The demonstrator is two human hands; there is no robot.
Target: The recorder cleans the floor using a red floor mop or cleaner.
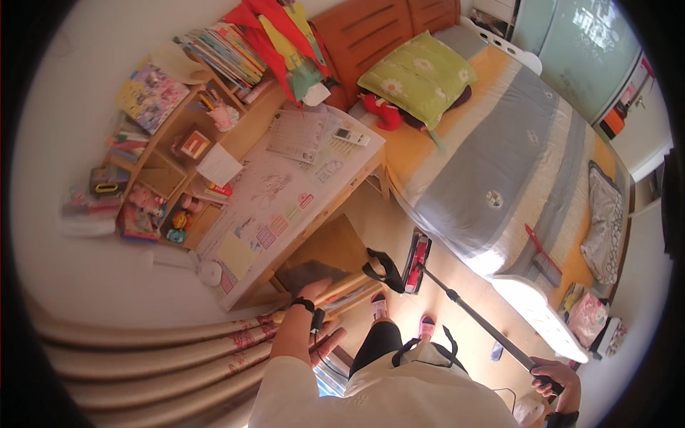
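Note:
My right hand point(551, 376) is closed round the dark grip of a long-handled floor sweeper point(485, 324). Its pole slants up and left to a red and black head point(417, 264), which rests on the floor between the desk and the bed. My left hand point(314, 288), below a black wristband, is at the back of a wooden chair point(353, 291) and appears to grip it, though its fingers are partly hidden. A black strap point(385, 271) hangs by the chair, close to the sweeper head.
A desk point(285, 207) with papers, a white remote point(352, 136) and a crowded shelf unit point(171, 153) stands left. The bed point(492, 150) fills the right, with a red-handled brush point(544, 257) on it. Curtains point(164, 349) hang lower left. A slipper point(497, 348) lies near the pole.

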